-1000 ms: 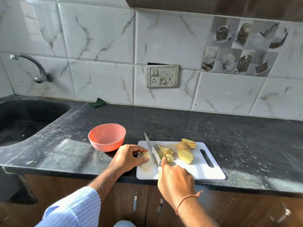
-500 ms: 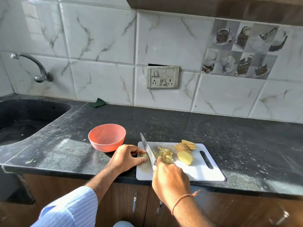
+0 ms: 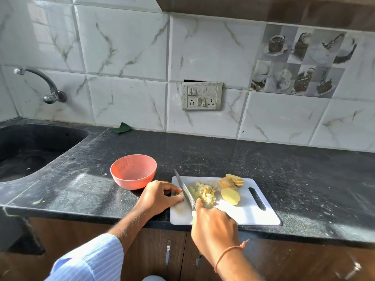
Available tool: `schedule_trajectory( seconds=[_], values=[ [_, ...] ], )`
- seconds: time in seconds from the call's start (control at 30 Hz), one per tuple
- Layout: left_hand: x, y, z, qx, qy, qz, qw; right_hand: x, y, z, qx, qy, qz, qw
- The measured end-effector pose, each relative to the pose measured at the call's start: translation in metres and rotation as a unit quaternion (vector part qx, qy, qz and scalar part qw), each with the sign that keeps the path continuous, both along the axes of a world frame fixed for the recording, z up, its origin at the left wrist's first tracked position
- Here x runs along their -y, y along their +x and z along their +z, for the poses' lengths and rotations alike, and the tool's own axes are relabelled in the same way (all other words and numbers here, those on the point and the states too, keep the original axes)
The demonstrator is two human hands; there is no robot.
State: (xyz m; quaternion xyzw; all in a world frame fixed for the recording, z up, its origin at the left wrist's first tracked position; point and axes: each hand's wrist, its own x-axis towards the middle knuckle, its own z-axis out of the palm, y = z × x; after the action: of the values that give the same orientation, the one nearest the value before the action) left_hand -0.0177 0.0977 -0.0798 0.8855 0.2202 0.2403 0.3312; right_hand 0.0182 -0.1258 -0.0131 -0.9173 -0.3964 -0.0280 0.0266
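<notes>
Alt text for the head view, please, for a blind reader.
The right hand grips a knife, blade against a small potato piece that the left hand pinches on a white cutting board. Diced potato and slices lie right of the blade; a pink bowl stands left of the board.

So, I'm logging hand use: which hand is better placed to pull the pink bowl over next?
Probably the left hand: it lies beside the pink bowl, pinching only a potato piece; the right hand grips the knife.
</notes>
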Motion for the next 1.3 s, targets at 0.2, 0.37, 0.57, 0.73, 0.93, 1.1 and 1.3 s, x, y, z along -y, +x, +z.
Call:
schedule_trajectory(
  seconds=[0.2,0.37,0.57,0.73,0.93,1.1,1.3],
  values=[
    [-0.002,0.002,-0.003,-0.006,-0.011,-0.01,1.0,0.003,0.01,0.0,-0.006,0.055,-0.01,0.998],
    [-0.007,0.0,-0.004,0.006,-0.049,-0.034,0.998,0.0,0.006,0.01,-0.02,0.101,-0.012,0.995],
    [-0.003,-0.001,-0.001,0.019,-0.044,-0.029,0.998,-0.005,-0.002,0.01,-0.023,0.08,-0.019,0.996],
    [-0.002,-0.001,-0.002,0.017,-0.038,-0.014,0.999,-0.015,-0.007,0.001,-0.023,0.014,-0.018,0.999],
    [0.001,-0.002,0.003,0.002,-0.04,-0.009,0.999,-0.036,-0.002,-0.004,-0.045,0.004,-0.018,0.999],
    [0.002,-0.002,0.004,0.003,-0.051,-0.005,0.999,-0.014,0.0,-0.004,0.007,0.007,0.02,1.0],
    [0.003,-0.002,0.005,0.002,-0.056,0.001,0.998,0.008,0.028,-0.014,-0.052,0.112,-0.045,0.991]
  ],
)
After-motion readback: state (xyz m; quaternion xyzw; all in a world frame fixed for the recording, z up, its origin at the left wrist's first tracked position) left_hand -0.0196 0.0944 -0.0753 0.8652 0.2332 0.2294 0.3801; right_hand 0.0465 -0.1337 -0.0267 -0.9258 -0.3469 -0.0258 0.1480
